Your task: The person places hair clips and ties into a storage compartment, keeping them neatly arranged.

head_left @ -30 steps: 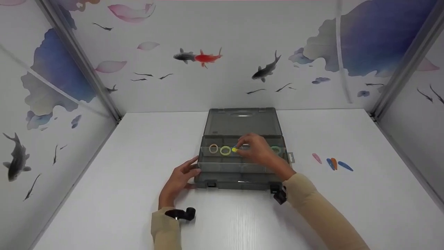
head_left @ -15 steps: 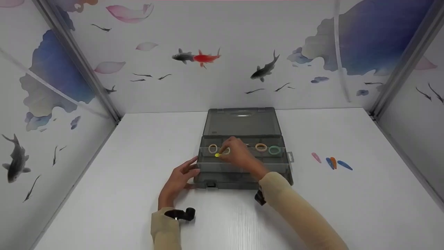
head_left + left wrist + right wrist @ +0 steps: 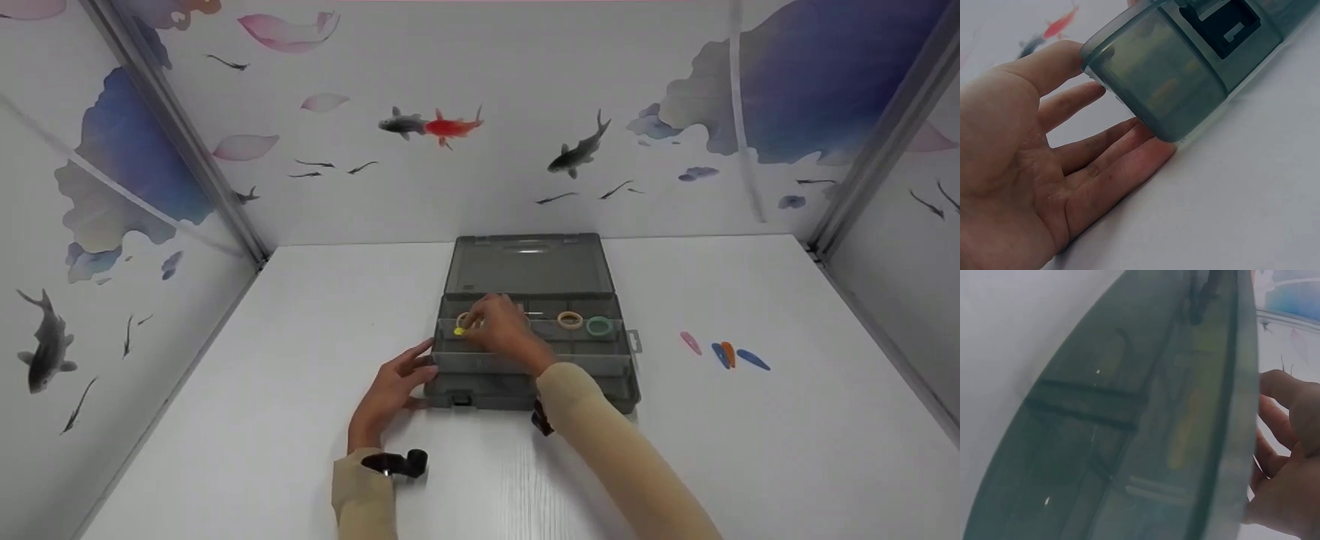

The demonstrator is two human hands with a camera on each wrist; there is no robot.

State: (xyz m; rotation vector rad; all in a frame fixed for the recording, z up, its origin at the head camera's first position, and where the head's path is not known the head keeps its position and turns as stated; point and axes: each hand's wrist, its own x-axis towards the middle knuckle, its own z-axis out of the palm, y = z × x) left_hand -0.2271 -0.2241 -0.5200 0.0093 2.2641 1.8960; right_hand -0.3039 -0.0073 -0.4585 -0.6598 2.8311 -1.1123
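A grey see-through compartment box (image 3: 534, 264) stands with its lid folded back. My left hand (image 3: 388, 390) rests at its left end, thumb at the upper rim and fairly straight fingers (image 3: 1112, 183) by the lower corner. Over the back left compartments, my right hand (image 3: 499, 326) pinches a small yellow hair clip (image 3: 460, 331), mostly hidden by the fingers. Behind that clip, a beige hair tie (image 3: 463, 318) shows in part. Further right in the back row lie another beige hair tie (image 3: 570, 320) and a green one (image 3: 599, 326).
On the white table (image 3: 750, 450), right of the box, lie a pink hair clip (image 3: 691, 343), an orange one (image 3: 728, 354) and two blue ones (image 3: 753, 359). A patterned wall (image 3: 510, 172) rises behind, with side walls left and right.
My right hand has moved left across the box with the yellow clip, uncovering the hair ties on the right. The left hand keeps its place at the box's left end.
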